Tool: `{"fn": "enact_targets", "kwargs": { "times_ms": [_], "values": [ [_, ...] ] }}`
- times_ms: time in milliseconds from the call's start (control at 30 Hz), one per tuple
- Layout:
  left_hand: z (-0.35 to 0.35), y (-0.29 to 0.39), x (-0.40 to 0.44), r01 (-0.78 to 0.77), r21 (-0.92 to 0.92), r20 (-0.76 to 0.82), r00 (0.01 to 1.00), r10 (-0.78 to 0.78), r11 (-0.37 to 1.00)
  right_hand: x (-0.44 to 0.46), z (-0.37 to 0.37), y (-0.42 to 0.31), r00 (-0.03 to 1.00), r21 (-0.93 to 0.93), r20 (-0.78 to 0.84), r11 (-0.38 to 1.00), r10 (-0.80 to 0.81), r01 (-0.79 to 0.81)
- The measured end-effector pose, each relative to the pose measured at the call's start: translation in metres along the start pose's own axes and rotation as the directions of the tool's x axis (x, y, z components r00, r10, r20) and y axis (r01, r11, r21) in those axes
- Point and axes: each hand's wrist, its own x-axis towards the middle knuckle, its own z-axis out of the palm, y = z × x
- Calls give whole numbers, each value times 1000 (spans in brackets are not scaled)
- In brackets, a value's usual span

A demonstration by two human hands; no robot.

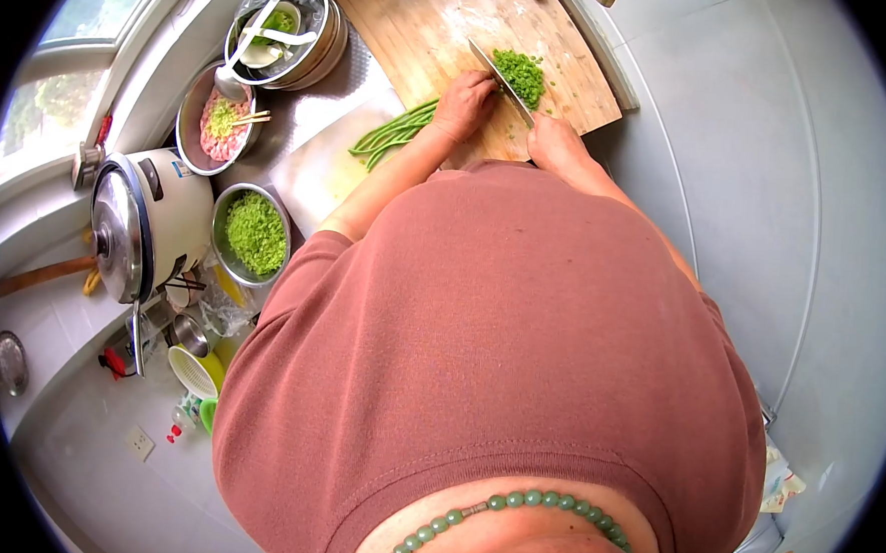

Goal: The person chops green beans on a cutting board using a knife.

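Observation:
On the wooden cutting board (431, 21) my right hand (558, 142) is closed round the handle of a knife (501, 84), its blade slanting up and to the left. My left hand (464, 105) lies just left of the blade, fingers curled over the ends of long green beans (395, 134). The beans trail down and left from that hand onto a pale board (314, 160). Against the far side of the blade rests a pile of finely chopped green pieces (519, 75). The left fingertips are partly hidden.
At the left stand a metal bowl of chopped greens (255, 232), a bowl of minced meat (222, 130) with chopsticks and a spoon, stacked bowls (325, 50) and a white lidded cooker (181, 203). The wooden board's right corner meets the counter edge.

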Motion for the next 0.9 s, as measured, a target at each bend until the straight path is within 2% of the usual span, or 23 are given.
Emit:
{"fn": "enact_targets", "kwargs": {
  "times_ms": [67, 267, 333, 533, 733, 900],
  "values": [
    [-1, 0, 0, 1, -4, 1, 1000, -1, 1000, 4, -1, -3, 999, -13, 34, 1000, 19, -18],
    [0, 0, -1, 26, 2, 45, 999, -26, 1000, 32, 14, 2, 1000, -82, 6, 996, -16, 17],
    [0, 0, -2, 56, 18, 82, 995, -57, 998, 31, 13, 3, 1000, -44, -2, 999, -20, 20],
    [-7, 5, -1, -25, 45, 34, 999, 24, 999, 33, 17, 8, 1000, -59, -4, 998, 15, -16],
    [-3, 3, -2, -12, 123, 31, 999, 9, 992, 33, 18, 10, 1000, -72, -20, 997, -3, 1],
    [-1, 0, -3, 11, 79, 22, 1000, -13, 997, 33, 19, 10, 1000, -75, -9, 997, 5, -6]
  ]
}}
